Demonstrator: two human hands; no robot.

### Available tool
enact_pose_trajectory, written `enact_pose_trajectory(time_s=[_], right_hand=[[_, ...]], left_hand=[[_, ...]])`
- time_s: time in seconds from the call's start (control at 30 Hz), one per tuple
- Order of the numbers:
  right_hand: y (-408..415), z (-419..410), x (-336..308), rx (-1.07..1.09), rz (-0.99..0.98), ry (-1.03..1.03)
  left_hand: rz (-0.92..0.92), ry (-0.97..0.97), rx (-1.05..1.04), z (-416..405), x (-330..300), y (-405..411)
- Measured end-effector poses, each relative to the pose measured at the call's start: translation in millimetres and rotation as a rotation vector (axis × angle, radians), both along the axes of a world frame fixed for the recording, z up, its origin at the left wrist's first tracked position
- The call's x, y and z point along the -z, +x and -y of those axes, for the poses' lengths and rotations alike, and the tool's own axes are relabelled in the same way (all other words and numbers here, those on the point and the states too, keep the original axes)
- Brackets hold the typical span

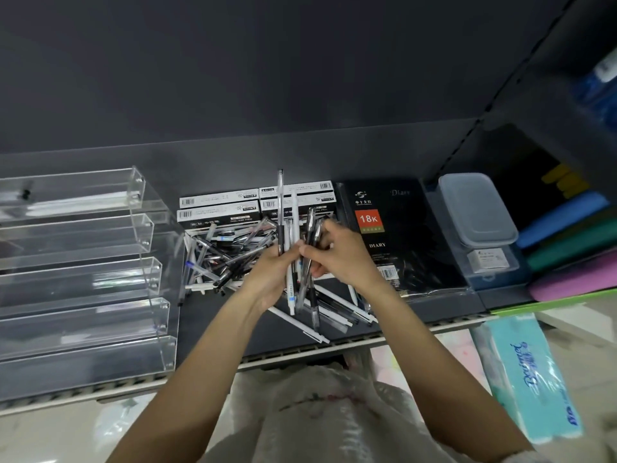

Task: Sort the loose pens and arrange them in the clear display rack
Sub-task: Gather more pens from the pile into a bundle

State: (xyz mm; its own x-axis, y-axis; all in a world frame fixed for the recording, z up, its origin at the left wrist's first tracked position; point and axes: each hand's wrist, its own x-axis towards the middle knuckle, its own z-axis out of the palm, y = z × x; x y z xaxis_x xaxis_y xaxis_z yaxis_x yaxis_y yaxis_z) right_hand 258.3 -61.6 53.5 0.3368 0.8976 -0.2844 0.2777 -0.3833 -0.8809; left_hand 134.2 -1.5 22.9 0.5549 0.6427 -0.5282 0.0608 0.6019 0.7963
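Left of the grip stands the clear tiered acrylic display rack [83, 279], its troughs glossy and hard-edged. Between rack and grip, a heap of loose black and white plastic pens [217, 255] lies on the dark grey shelf [233, 322]. The left hand [270, 275] curls around a bundle of slim pens [293, 262]; the right hand [337, 255] pinches the same bundle. Right of the grip lies a black diary [400, 228].

dim, even light | glare on clear rack [100, 282] | edges warped, rt side blurry
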Motion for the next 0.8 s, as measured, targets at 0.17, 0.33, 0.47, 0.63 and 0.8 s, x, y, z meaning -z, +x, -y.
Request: enact_pose_trajectory(time_s=[0.17,0.33,0.47,0.63,0.8], right_hand=[[4,5,2,-0.089,0.343,-0.046],[11,18,13,-0.168,0.433,-0.125],[20,30,26,-0.23,0.077,-0.131],[22,40,33,-0.212,-0.317,-0.04],[20,36,33,-0.233,-0.369,-0.036]], left_hand=[[0.013,-0.143,-0.009,11,8,-6],[0.065,-0.249,-0.016,24,10,-12],[0.16,-0.33,0.051,41,6,-15],[0.2,-0.352,0.107,46,7,-15],[0.216,-0.286,0.278,41,5,-18]])
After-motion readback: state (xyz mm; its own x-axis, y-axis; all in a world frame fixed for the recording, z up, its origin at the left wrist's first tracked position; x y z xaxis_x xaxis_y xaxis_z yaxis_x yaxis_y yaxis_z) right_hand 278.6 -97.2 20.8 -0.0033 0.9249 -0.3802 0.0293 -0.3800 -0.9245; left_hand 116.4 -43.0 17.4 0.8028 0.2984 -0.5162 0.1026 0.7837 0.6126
